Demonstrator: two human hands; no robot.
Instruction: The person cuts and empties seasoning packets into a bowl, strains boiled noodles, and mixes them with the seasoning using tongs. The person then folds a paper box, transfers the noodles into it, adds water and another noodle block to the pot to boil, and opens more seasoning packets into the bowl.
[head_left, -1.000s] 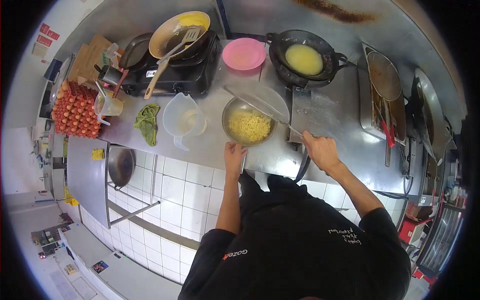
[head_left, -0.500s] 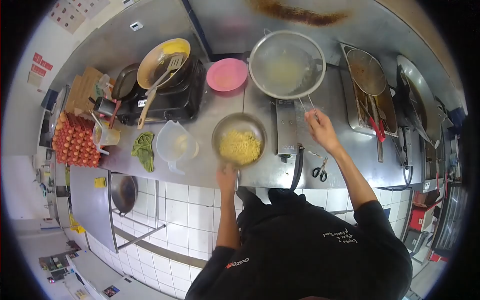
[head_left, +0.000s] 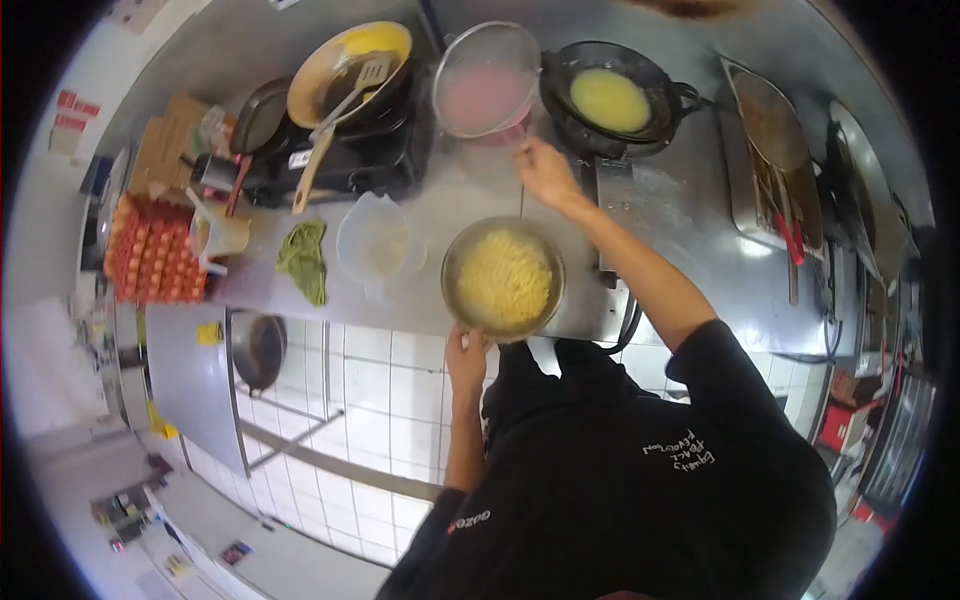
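My left hand (head_left: 467, 350) pinches the near rim of a round metal bowl (head_left: 452, 262), which holds yellow noodle-like food (head_left: 505, 280). My right hand (head_left: 545, 172) is closed round the handle of a large mesh strainer (head_left: 487, 80). The strainer is over the pink plate (head_left: 515, 130) at the back of the counter, and the plate shows through the mesh. Whether strainer and plate touch I cannot tell. To the right of the strainer sits a black wok (head_left: 655, 110) with yellow liquid (head_left: 610, 100) in it.
A plastic jug (head_left: 372, 240) and a green cloth (head_left: 303, 262) lie left of the bowl. Behind them, a pan (head_left: 300, 90) with a spatula rests on a black stove (head_left: 390, 150). Egg trays (head_left: 160, 255) stand far left. At right is a metal tray (head_left: 740, 200) with utensils.
My right hand has carried the strainer from above the bowl, over the wok, then left to the pink plate. My left hand has stayed at the bowl's near rim.
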